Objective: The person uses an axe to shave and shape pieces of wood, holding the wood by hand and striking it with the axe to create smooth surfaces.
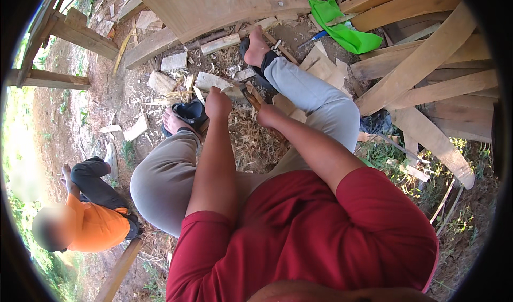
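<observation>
My left hand (218, 104) is closed at the near edge of a pale wood block (211, 81), gripping it between my feet. To its right, my right hand (265, 115) wraps round a wooden-handled tool (250, 96). The tool's dark end points up toward the block's right side; its exact kind is hard to make out. The fingers of both hands are partly hidden by the backs of the hands. Wood chips and shavings (251, 142) cover the ground below.
A large wooden panel (203, 5) stands ahead, with curved timbers (411, 11) stacked at the right. A bright green bag (342, 27) lies near a blue-handled tool (319, 35). At the left sits a person in an orange shirt (101, 224). A dark sandal (191, 111) is by my left foot.
</observation>
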A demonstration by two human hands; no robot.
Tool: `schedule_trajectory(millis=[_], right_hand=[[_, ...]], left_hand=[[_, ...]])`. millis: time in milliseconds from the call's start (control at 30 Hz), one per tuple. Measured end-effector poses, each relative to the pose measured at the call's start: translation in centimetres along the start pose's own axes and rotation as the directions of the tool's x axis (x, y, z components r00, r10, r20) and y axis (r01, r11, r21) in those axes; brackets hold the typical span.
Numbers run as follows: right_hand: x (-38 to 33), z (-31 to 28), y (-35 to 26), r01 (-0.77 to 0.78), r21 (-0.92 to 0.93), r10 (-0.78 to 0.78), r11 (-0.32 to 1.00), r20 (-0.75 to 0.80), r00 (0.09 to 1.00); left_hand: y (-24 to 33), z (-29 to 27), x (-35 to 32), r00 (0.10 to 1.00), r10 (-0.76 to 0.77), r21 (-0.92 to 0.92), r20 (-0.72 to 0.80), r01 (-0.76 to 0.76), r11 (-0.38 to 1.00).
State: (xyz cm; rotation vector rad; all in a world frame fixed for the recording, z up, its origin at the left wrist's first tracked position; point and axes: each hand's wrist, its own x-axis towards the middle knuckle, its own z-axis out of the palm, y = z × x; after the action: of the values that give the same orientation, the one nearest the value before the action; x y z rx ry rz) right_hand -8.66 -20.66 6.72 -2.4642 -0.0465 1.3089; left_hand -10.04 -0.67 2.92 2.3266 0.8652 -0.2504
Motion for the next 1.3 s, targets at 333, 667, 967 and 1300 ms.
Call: schedule_trajectory(millis=[333,667,967,1300], right_hand=[[0.6,-0.2,1.0,-0.016,-0.087,0.017,0.996,0.017,1.0],[0.7,-0.7,0.3,-0.03,-0.058,0.032,0.998,0.041,0.999],[1.0,0.2,0.8,0.062,-0.194,-0.081,0.979,-0.092,0.992],[-0.1,0.4,1.3,0.199,-0.295,-0.237,0.935,-0.099,0.966]], left_hand=[[0.0,0.0,0.0,1.0,0.007,-0.028,-0.022,-0.007,1.0],[-1.5,0.9,0.8,0.999,0.016,-0.059,-0.049,-0.019,0.998],[-0.2,0.0,0.2,0.999,-0.027,-0.054,-0.035,0.025,0.998],[-0.4,0.1,0.4,0.998,-0.06,-0.098,-0.024,0.058,0.994]])
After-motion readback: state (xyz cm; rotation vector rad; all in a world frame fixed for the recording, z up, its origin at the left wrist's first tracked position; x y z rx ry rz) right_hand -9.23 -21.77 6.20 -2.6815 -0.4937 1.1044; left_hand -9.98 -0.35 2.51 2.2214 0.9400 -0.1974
